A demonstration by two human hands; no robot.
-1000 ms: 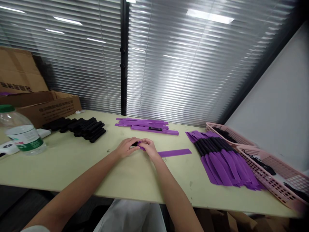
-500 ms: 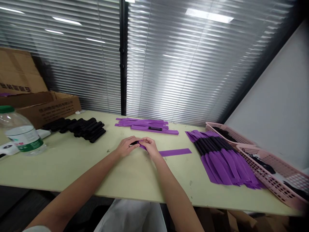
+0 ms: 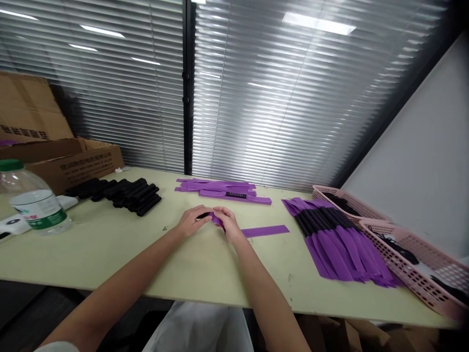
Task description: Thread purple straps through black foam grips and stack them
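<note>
Low over the table's middle my two hands meet. My left hand (image 3: pixel 191 221) is closed around a black sleeve-like grip (image 3: pixel 202 215), mostly hidden by the fingers. Between finger and thumb, my right hand (image 3: pixel 227 224) pinches a purple strap (image 3: pixel 216 219) at the end of that grip. The strap's flat tail (image 3: pixel 266 231) stretches out to the right across the tabletop. Whether the strap runs inside the black grip is hidden by my fingers. Behind my hands lie stacked purple straps (image 3: pixel 216 186), the front one carrying a black ribbed grip (image 3: pixel 236 195).
Black grips (image 3: pixel 128 194) lie piled at left, near a cardboard box (image 3: pixel 91 161) and a green-capped bottle (image 3: pixel 42 210). Purple straps with black grips (image 3: pixel 337 244) are spread at right, beside two pink baskets (image 3: pixel 406 274). The table's front edge (image 3: pixel 198 299) runs beneath my forearms.
More of the purple strap shows between my hands now. Its tail on the table has shifted slightly left. Both hands stay in nearly the same place.
</note>
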